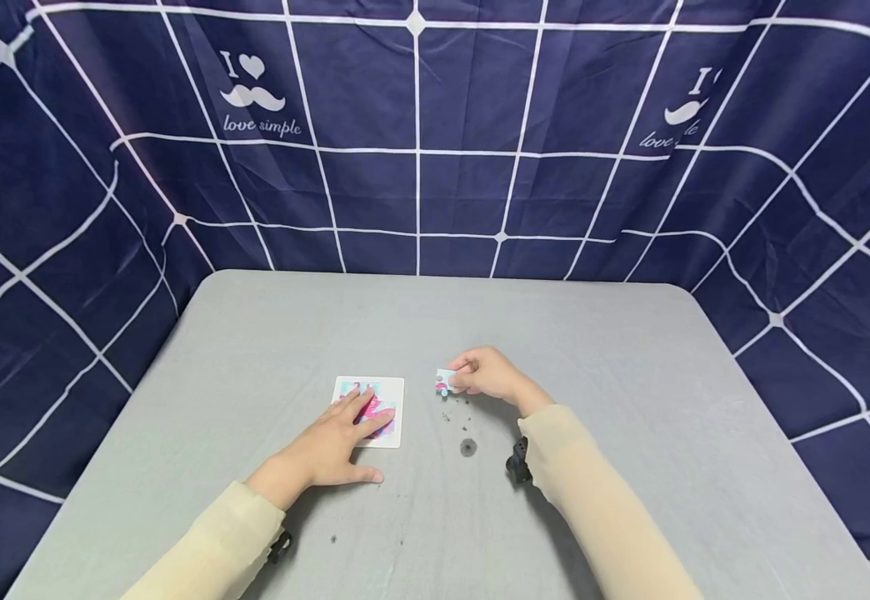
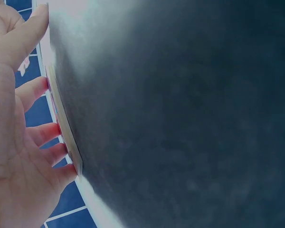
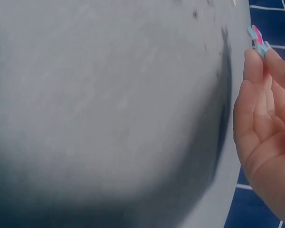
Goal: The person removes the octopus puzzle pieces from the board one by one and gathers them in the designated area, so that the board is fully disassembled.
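Note:
A white-bordered square puzzle (image 1: 397, 417) with a pink and light-blue picture lies flat on the grey table. My left hand (image 1: 330, 446) rests on it with fingers spread, covering much of the picture. In the left wrist view, the fingertips of the left hand (image 2: 19, 128) touch the top of the puzzle, whose edge (image 2: 66, 123) shows side-on. To the right, my right hand (image 1: 493, 377) pinches a small puzzle piece (image 1: 443, 382), light blue with pink, between thumb and fingers. The right wrist view shows the piece (image 3: 260, 40) held up at the fingertips of the right hand (image 3: 266, 123).
The grey table (image 1: 592, 350) has a dark round stain (image 1: 468, 447) and small specks below the right hand. A navy curtain (image 1: 465, 192) with white grid lines stands behind the table and at both sides. A black wrist device (image 1: 519, 462) sits at the right sleeve.

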{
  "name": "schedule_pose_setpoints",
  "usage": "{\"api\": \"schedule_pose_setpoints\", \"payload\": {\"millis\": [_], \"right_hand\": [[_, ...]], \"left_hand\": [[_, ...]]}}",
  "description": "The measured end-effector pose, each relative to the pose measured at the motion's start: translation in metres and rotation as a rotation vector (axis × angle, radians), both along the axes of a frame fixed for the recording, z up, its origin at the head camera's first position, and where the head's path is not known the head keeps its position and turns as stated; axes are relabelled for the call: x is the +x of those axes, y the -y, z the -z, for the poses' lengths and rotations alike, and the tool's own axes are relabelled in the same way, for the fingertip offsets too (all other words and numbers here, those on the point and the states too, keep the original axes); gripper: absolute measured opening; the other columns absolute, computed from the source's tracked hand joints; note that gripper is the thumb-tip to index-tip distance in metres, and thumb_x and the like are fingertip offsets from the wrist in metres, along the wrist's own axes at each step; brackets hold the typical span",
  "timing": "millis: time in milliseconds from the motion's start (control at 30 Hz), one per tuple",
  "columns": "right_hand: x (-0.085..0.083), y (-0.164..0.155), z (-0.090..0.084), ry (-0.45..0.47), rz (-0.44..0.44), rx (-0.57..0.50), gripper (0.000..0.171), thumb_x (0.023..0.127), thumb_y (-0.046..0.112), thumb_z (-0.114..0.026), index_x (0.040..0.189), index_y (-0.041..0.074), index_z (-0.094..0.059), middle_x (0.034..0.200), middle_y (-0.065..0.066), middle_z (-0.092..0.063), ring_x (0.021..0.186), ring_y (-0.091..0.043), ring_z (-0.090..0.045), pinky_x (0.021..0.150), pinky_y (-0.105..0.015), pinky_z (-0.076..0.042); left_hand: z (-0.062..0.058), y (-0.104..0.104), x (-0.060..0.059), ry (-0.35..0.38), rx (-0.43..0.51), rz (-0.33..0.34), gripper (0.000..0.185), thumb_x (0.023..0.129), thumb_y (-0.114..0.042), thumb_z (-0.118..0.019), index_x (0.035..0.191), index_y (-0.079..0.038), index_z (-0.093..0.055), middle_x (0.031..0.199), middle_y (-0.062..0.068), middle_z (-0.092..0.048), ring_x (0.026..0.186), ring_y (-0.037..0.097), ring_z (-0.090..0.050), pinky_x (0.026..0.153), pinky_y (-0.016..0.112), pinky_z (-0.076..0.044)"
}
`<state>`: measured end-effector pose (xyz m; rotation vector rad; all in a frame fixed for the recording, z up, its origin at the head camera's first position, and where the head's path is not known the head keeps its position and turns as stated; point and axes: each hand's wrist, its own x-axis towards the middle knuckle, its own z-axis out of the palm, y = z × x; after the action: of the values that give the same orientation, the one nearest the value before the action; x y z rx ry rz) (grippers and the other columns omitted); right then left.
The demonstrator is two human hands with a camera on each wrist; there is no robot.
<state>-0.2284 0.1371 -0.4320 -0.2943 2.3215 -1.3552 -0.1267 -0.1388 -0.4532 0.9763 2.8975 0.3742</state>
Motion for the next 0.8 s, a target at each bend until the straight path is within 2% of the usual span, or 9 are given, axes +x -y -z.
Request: {"api": "schedule_pose_setpoints", "payload": {"millis": [600, 800], "right_hand": [[0.005, -0.033, 0.001, 0.109, 0.044, -0.044, 0.024, 0.073, 0.004, -0.066, 0.095, -0.003, -0.060, 0.077, -0.011, -0.063, 0.069, -0.022, -0.061, 0.062, -0.033, -0.049], [0.008, -0.039, 0.003, 0.110, 0.040, -0.034, 0.024, 0.074, 0.004, -0.065, 0.095, -0.004, -0.059, 0.077, -0.012, -0.063, 0.068, -0.021, -0.061, 0.061, -0.032, -0.049]], "left_hand": [[0.001, 0.000, 0.000, -0.014, 0.010, 0.007, 0.085, 0.063, -0.068, -0.055, 0.134, -0.026, -0.033, 0.138, 0.015, -0.019, 0.125, 0.034, -0.012, 0.097, 0.045, -0.018], [0.002, -0.001, 0.000, -0.014, 0.006, 0.003, 0.085, 0.063, -0.068, -0.054, 0.134, -0.027, -0.032, 0.139, 0.015, -0.019, 0.126, 0.033, -0.012, 0.097, 0.044, -0.018]]}}
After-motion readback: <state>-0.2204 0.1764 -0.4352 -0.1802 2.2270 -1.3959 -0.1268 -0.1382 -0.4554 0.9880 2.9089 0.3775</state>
